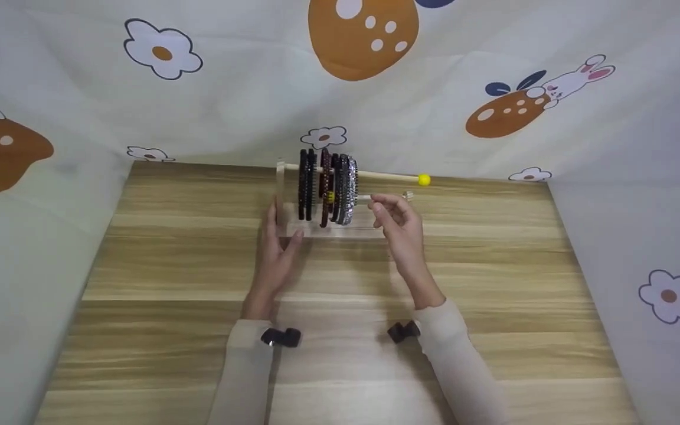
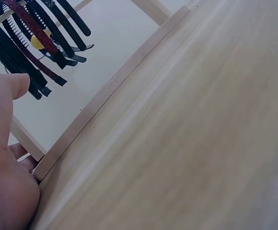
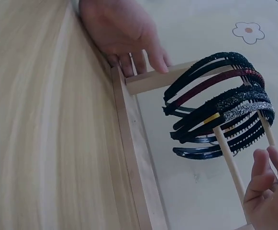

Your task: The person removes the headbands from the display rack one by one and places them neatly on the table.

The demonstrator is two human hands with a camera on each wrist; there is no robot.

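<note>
A wooden rack [image 1: 340, 232] stands near the table's far edge, with several headbands hung over its rods. Two black headbands [image 1: 303, 192] hang towards the left, a dark red headband [image 1: 324, 209] sits by the middle, and a glittery silver headband [image 1: 349, 213] is rightmost. My left hand [image 1: 275, 260] holds the rack's left end, its fingers behind the side bar and the thumb in front. Beside the right part of the lower rod is my right hand [image 1: 404, 236], fingers loosely bent. Nothing shows between its fingertips; contact with the rod [image 3: 229, 160] is unclear.
A yellow ball [image 1: 424, 179] caps the upper rod's right end. The wood-grain table [image 1: 493, 283] meets a patterned cloth [image 1: 245, 106] behind the rack and at both sides. Dark wrist cameras [image 1: 281, 337] sit by both cuffs.
</note>
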